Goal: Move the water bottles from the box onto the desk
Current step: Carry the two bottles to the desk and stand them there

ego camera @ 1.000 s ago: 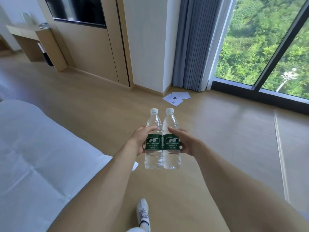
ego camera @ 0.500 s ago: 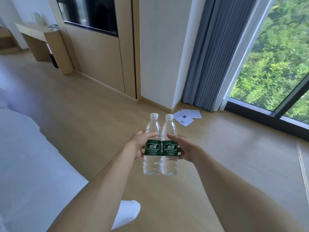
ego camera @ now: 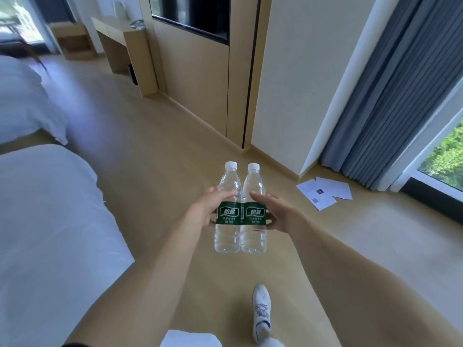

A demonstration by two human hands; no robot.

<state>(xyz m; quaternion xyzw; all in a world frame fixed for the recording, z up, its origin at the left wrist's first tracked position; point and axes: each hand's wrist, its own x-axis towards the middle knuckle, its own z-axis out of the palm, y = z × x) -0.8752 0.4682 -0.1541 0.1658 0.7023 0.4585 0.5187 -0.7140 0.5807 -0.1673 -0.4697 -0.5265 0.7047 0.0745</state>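
Two clear water bottles with green labels and white caps stand upright side by side in the air over the floor. My left hand (ego camera: 208,206) grips the left bottle (ego camera: 227,236) around its label. My right hand (ego camera: 274,209) grips the right bottle (ego camera: 253,236) the same way, and the two bottles are pressed together. A light wooden desk (ego camera: 117,31) stands far ahead at the upper left against the wall. No box is in view.
A white bed (ego camera: 50,234) fills the left side, with a second bed (ego camera: 22,101) beyond it. Loose white papers (ego camera: 324,192) lie on the floor near the grey curtain (ego camera: 390,96). A wood wall panel with a dark screen (ego camera: 193,16) runs ahead. My white shoe (ego camera: 261,309) is below.
The view has swung left, so the desk and second bed have come in and the window has slid off right. My hands keep the same grip on both bottles.
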